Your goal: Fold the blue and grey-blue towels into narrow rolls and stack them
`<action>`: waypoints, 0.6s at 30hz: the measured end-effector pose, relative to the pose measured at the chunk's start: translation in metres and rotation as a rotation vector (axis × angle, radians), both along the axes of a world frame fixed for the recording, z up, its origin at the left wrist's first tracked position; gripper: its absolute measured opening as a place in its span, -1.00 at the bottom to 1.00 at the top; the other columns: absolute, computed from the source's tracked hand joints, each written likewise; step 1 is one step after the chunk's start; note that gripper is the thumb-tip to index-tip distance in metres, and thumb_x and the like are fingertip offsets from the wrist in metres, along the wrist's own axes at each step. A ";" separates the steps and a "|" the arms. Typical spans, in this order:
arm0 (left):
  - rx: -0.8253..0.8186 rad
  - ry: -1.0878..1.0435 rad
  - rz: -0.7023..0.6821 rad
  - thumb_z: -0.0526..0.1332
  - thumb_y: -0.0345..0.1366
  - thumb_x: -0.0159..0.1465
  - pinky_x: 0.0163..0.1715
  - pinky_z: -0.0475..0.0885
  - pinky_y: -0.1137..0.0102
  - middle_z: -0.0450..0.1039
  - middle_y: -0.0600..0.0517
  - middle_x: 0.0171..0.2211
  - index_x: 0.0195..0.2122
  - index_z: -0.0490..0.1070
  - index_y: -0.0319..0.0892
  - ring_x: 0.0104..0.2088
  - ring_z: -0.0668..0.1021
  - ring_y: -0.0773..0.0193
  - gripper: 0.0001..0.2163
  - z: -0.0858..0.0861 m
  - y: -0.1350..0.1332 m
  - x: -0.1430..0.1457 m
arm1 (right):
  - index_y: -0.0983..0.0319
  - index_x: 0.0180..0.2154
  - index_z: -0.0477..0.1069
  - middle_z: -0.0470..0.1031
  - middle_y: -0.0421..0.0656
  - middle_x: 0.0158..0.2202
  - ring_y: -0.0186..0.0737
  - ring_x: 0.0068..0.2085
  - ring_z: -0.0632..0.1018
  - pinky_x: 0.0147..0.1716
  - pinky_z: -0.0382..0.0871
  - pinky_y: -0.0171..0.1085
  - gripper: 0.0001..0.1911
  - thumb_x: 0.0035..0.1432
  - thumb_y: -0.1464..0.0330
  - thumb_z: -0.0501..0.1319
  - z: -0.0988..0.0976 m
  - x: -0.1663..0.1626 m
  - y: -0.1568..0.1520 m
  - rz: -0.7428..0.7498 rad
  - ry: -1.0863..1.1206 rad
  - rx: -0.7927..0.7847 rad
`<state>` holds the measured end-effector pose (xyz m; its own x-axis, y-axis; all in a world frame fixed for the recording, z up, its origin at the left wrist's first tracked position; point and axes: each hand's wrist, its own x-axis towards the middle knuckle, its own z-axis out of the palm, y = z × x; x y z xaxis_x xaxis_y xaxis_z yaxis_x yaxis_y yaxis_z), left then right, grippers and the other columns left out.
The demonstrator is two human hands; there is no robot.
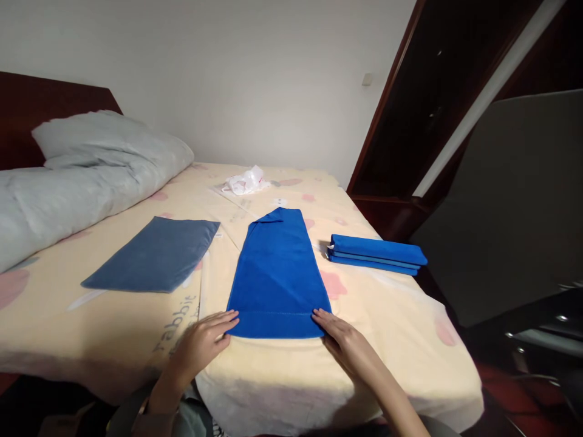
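A bright blue towel [280,273] lies lengthwise on the bed, its near edge turned up in a narrow band and its far left corner folded over. At the near left corner my left hand [207,340] holds that band, fingertips on top and thumb low at the edge. My right hand [341,337] grips the near right corner the same way, its thumb mostly hidden beneath the fingers. Right of the towel sits a stack of folded blue towels [376,254]. To the left, a grey-blue cloth [157,255] lies flat.
The bed has a cream patterned sheet [401,340]. A crumpled white plastic bag [247,181] rests toward the wall. A grey quilt [100,158] is heaped at the left by the dark headboard [50,100]. Dark furniture [387,145] stands beyond the bed's right edge.
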<state>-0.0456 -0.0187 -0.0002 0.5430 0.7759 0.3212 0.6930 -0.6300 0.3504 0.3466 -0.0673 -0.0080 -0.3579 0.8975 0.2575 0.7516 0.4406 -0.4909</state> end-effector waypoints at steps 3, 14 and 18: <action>-0.069 -0.009 -0.008 0.17 -0.43 0.22 0.19 0.41 0.20 0.48 0.10 0.12 0.06 0.54 0.03 0.12 0.53 0.15 -0.59 0.001 0.002 -0.003 | 0.12 0.22 0.37 0.34 -0.14 0.26 -0.06 0.24 0.40 0.23 0.35 -0.04 -0.53 0.32 0.45 0.05 -0.005 0.001 0.002 -0.005 0.008 0.011; -0.191 -0.183 0.083 0.15 -0.39 0.24 0.13 0.47 0.25 0.56 0.05 0.04 -0.04 0.60 0.00 0.07 0.57 0.16 -0.67 0.010 -0.005 -0.004 | 0.14 0.15 0.46 0.44 -0.11 0.19 0.03 0.18 0.47 0.16 0.40 0.00 -0.55 0.25 0.35 0.09 0.009 0.008 0.001 -0.137 0.221 -0.209; -0.243 -0.264 0.192 0.15 -0.16 0.34 0.02 0.52 0.33 0.59 0.02 -0.01 -0.06 0.56 -0.03 0.00 0.61 0.14 -0.75 0.007 -0.001 -0.002 | 0.19 0.07 0.49 0.59 -0.05 -0.02 0.00 -0.04 0.60 -0.06 0.50 -0.13 -0.56 0.32 0.14 0.05 0.016 0.008 0.009 -0.279 0.440 -0.307</action>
